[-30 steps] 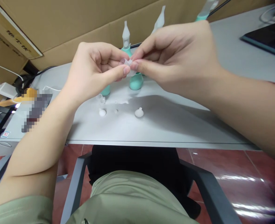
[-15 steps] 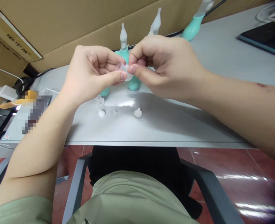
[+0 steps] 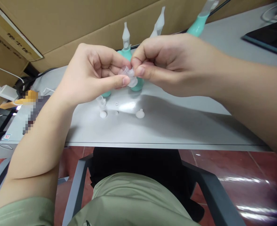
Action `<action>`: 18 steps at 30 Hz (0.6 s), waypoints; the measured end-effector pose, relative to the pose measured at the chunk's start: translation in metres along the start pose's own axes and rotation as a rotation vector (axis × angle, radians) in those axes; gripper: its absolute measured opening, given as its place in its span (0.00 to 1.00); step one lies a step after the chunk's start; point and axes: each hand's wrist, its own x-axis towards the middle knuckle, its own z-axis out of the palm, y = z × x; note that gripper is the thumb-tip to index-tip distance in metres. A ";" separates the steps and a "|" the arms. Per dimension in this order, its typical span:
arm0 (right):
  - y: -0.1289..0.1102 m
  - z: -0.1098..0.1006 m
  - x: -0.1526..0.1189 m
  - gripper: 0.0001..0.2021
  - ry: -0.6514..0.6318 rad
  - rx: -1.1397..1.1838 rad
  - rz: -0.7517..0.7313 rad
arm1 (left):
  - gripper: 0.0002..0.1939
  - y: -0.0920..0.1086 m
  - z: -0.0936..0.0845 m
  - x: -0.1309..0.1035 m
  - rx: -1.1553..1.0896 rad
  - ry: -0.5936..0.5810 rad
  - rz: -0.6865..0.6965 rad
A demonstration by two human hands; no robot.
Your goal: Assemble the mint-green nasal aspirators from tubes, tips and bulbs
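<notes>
My left hand (image 3: 94,70) is closed, thumb and fingers gripping a clear plastic fitting (image 3: 132,82) with a short tube-like end. My right hand (image 3: 168,64) pinches at the fitting's right side; whatever small part its fingertips cover is hidden. Behind the hands stands a nasal aspirator with a teal bulb (image 3: 137,85) partly covered and a white tip (image 3: 126,33). Below, on the desk, lie another clear fitting (image 3: 101,101), a white disc (image 3: 103,114), a tiny ring (image 3: 117,104), a tiny white piece (image 3: 117,113) and a round white piece with a tab (image 3: 140,114).
Another pale nozzle (image 3: 159,23) and a teal aspirator (image 3: 198,25) stand toward the back. A dark tablet-like device (image 3: 267,37) lies at right. Cardboard (image 3: 82,22) borders the grey desk (image 3: 119,133). A white charger (image 3: 8,93) sits at left. Chair armrests flank my lap.
Both hands, still together on the clear fitting, have shifted slightly to the right. The fitting appears turned a little, showing more of its lower end. The pieces on the desk stay in place.
</notes>
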 end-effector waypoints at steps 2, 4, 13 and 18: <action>0.004 -0.001 0.000 0.09 -0.030 0.001 -0.003 | 0.14 0.000 0.001 -0.001 -0.031 0.005 -0.024; 0.008 -0.002 0.000 0.09 -0.067 0.023 0.010 | 0.13 0.001 0.001 -0.002 -0.032 0.014 -0.044; 0.001 0.002 -0.002 0.09 -0.060 0.287 0.043 | 0.13 0.005 -0.001 0.001 -0.047 -0.010 -0.074; -0.009 0.004 -0.009 0.07 0.190 0.166 -0.070 | 0.12 0.003 -0.002 -0.001 -0.073 0.037 -0.051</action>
